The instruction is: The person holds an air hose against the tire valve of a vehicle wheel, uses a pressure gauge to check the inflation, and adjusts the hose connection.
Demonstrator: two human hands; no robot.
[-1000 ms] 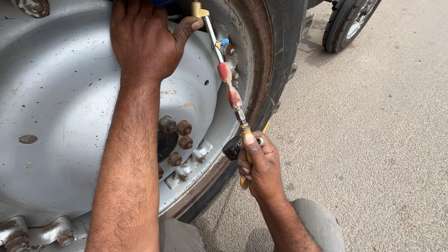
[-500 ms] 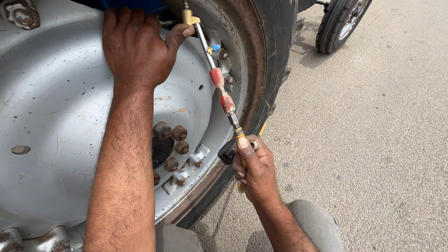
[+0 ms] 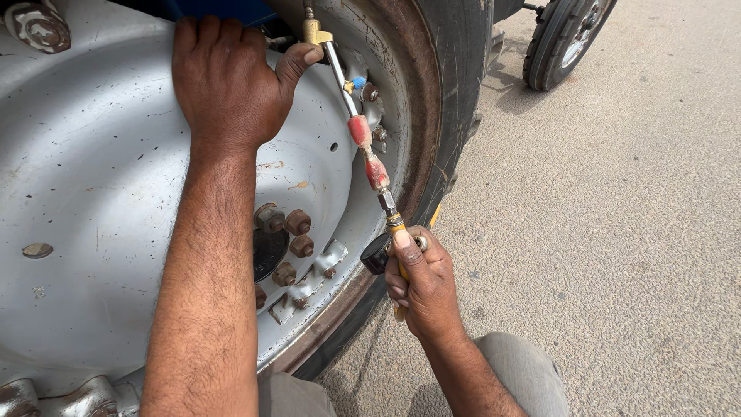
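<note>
Our left hand (image 3: 228, 85) rests spread on the wheel rim (image 3: 93, 216), thumb pressing the brass tip (image 3: 315, 32). Our right hand (image 3: 421, 282) is clamped round the air gun (image 3: 369, 154) handle; we should hold the tip square on the valve.

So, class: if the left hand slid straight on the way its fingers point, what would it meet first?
The left hand points up the grey wheel disc; first would probably be the blue part just beyond its fingertips, though depth is unclear.

The left hand (image 3: 228, 77) presses the grey wheel rim (image 3: 93, 201), thumb against the brass chuck (image 3: 315, 32); the right hand (image 3: 421, 282) grips the air tool's handle (image 3: 397, 255), apparently squeezing.
</note>
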